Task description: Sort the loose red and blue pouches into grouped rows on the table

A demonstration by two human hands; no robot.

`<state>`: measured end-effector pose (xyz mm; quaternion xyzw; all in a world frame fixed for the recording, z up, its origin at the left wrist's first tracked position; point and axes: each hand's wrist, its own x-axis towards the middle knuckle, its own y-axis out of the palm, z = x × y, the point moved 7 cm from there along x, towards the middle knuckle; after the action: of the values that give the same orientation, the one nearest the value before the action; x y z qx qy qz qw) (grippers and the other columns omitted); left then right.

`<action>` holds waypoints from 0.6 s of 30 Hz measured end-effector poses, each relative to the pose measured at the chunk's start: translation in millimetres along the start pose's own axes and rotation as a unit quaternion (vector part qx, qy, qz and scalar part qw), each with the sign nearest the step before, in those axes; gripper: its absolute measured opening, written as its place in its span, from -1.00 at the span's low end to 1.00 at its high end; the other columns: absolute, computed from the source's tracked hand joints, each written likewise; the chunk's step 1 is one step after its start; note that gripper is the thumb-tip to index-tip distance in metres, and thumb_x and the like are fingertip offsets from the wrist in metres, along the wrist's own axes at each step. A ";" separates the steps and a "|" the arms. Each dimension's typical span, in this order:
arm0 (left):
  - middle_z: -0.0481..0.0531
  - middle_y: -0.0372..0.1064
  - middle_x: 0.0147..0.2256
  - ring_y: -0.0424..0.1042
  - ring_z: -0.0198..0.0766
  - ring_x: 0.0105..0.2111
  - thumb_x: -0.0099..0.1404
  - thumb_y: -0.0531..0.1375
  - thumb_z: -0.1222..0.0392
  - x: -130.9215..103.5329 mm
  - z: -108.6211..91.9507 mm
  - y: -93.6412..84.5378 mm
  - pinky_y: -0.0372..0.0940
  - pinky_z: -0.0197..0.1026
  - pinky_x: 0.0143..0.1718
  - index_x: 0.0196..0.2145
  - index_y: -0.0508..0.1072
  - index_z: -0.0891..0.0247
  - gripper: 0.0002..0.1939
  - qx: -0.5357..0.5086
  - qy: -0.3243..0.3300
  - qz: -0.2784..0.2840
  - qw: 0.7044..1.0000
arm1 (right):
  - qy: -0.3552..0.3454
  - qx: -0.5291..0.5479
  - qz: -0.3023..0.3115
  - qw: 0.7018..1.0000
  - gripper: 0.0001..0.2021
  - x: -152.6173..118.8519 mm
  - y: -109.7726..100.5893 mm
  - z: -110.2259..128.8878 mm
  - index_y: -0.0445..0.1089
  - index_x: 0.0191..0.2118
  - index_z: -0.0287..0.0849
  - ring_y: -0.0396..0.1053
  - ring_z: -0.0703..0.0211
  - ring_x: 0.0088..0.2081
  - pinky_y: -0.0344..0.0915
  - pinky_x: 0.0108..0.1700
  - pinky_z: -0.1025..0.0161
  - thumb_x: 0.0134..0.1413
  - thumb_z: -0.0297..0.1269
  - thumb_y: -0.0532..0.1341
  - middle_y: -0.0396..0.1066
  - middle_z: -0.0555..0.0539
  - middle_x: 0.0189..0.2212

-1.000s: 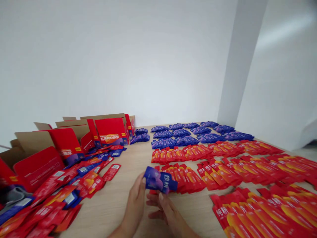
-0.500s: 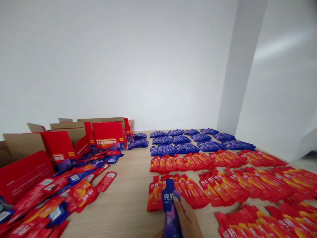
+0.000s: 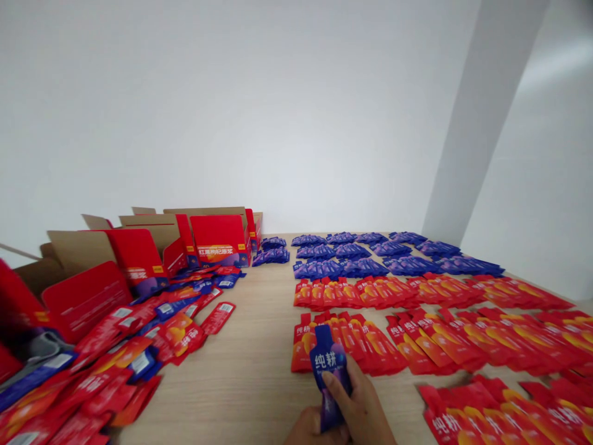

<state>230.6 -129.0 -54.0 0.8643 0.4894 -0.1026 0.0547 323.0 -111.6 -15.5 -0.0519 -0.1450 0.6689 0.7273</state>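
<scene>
A blue-purple drink pouch [image 3: 330, 361] with white lettering is upright between my two hands at the bottom centre. My right hand [image 3: 364, 405] pinches its right side, thumb across the front. Low at the frame's edge, my left hand [image 3: 308, 426] is closed around the pouch's bottom end, partly cut off; whether more pouches lie behind the front one is hidden. Just beyond my hands is a fanned group of red pouches [image 3: 370, 346]. More red pouches [image 3: 486, 414] lie to the right of my right hand.
Open red cartons [image 3: 217, 232] stand at the left back. Before them spreads a loose heap of red and blue pouches [image 3: 106, 377]. Blue pouches [image 3: 319, 269] lie in rows at the back of the wooden table [image 3: 231, 377], with red rows nearer. A white wall stands behind.
The view has shifted, so the table's contents sit further right and higher. Both hands have risen into view with the blue pouch, and my left hand now shows at its bottom end.
</scene>
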 end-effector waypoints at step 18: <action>0.12 0.44 -0.38 0.47 -0.20 -0.34 0.27 -0.14 0.08 -8.6 -75.1 -222.5 0.35 -0.17 -0.31 -0.36 0.34 0.28 -0.68 0.313 0.050 -0.428 0.846 | -0.045 -0.110 0.142 0.983 -0.56 -19.6 31.3 -3.0 0.36 -0.03 -0.18 0.48 -0.01 -0.24 0.36 -0.19 0.15 0.19 -0.02 -0.06 0.54 -0.18 -0.30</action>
<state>44.9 -6.9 22.3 0.5445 0.7548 -0.2197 -0.2925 292.6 -127.5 -29.5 -0.1216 -0.2410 0.7470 0.6075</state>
